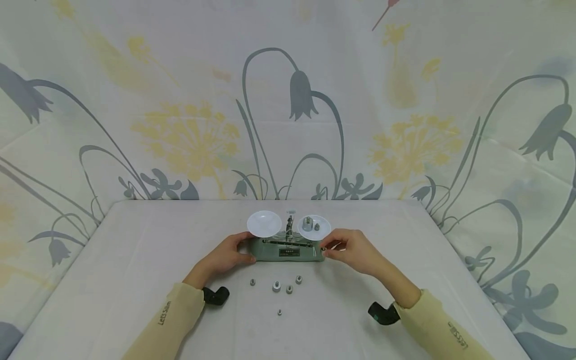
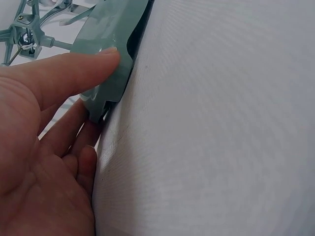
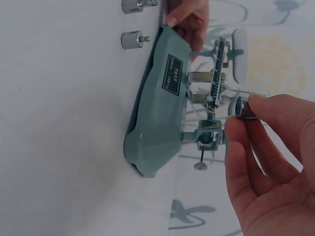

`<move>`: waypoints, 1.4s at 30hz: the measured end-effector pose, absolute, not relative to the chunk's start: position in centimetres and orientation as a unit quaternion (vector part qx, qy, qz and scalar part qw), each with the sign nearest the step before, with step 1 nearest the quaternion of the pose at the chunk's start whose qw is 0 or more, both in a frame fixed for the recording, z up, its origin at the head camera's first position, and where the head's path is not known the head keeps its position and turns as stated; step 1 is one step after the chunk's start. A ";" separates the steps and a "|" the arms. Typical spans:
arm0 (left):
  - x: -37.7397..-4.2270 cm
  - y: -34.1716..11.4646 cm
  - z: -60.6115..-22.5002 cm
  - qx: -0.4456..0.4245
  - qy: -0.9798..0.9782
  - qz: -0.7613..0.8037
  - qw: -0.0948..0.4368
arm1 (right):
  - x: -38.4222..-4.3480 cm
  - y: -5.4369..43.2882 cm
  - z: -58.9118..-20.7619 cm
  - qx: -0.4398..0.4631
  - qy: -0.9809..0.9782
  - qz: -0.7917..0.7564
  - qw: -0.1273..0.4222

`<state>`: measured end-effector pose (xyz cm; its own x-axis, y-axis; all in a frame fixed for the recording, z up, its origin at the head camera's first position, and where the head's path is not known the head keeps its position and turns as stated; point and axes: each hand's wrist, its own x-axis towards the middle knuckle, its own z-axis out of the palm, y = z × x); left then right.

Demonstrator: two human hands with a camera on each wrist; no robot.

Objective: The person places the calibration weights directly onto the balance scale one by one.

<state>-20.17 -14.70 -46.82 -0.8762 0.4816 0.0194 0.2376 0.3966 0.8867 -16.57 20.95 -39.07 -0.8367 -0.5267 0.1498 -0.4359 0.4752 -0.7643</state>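
A green balance scale [image 1: 288, 252] stands on the table with two white pans. My left hand [image 1: 229, 254] grips the left end of its base; in the left wrist view the thumb [image 2: 93, 69] lies on the green front and the other fingers curl behind. Between thumb and fingertips, my right hand [image 1: 353, 250] pinches a small metal weight [image 3: 244, 108] beside the base's right end. On the right pan [image 1: 325, 230] sit a larger weight [image 1: 307, 223] and a small weight [image 1: 317, 227]. The left pan [image 1: 264, 223] looks bare and stands higher; the beam [image 1: 288, 243] slopes down rightward.
Several loose metal weights stand on the white tabletop before the scale, among them a larger one [image 1: 276, 286] and a tiny one [image 1: 280, 312]. Behind the table hangs a flower-patterned cloth [image 1: 288, 150]. A black wrist camera [image 1: 383, 313] sits by the right forearm.
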 end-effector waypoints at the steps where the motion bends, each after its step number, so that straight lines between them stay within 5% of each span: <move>1: -20.1 -14.7 -46.7 0.215 0.827 0.505 0.121 | -16.5 20.9 -38.9 -0.281 0.858 -0.427 0.051; 42: -20.3 -14.8 -47.1 0.217 0.823 0.510 0.121 | -18.8 20.7 -36.8 -0.291 0.868 -0.402 0.022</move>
<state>-20.29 -14.77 -47.11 -0.8768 0.4803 0.0221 0.2335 0.3854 0.8927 -18.83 20.74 -36.81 -0.8296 -0.5226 0.1966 -0.4876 0.5065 -0.7111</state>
